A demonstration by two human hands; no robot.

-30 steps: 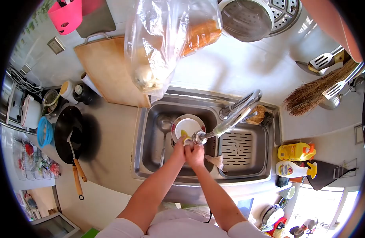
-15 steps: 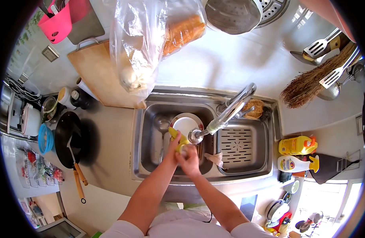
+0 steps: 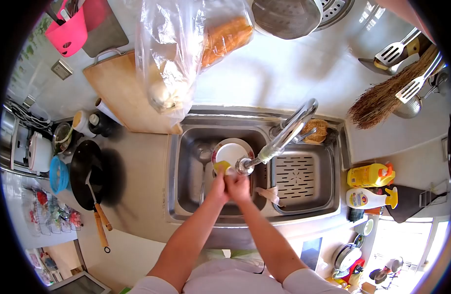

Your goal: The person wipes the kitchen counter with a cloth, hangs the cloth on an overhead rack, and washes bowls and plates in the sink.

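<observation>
My left hand [image 3: 218,187] and my right hand [image 3: 237,187] are close together over the left sink basin [image 3: 186,191], just below the faucet's spray head [image 3: 244,165]. Both are closed around a yellow-green, soft-looking thing [image 3: 221,167]; the fingers cover much of it, and its kind is unclear. A white bowl with a patterned rim [image 3: 232,146] lies in the basin beyond the hands. To its left is a metal ladle [image 3: 203,164]. A limp pale cloth [image 3: 268,194] drapes over the divider to the right.
A slotted drain tray [image 3: 298,181] fills the right basin. Left of the sink sits a black wok [image 3: 83,169] with wooden-handled utensils. A cutting board [image 3: 115,93] and hanging plastic bag [image 3: 166,59] are behind. Cleaning bottles [image 3: 370,198] stand at the right.
My hands have drawn closer together and the yellow-green thing is more bunched between them, showing less. The whole view has shifted slightly.
</observation>
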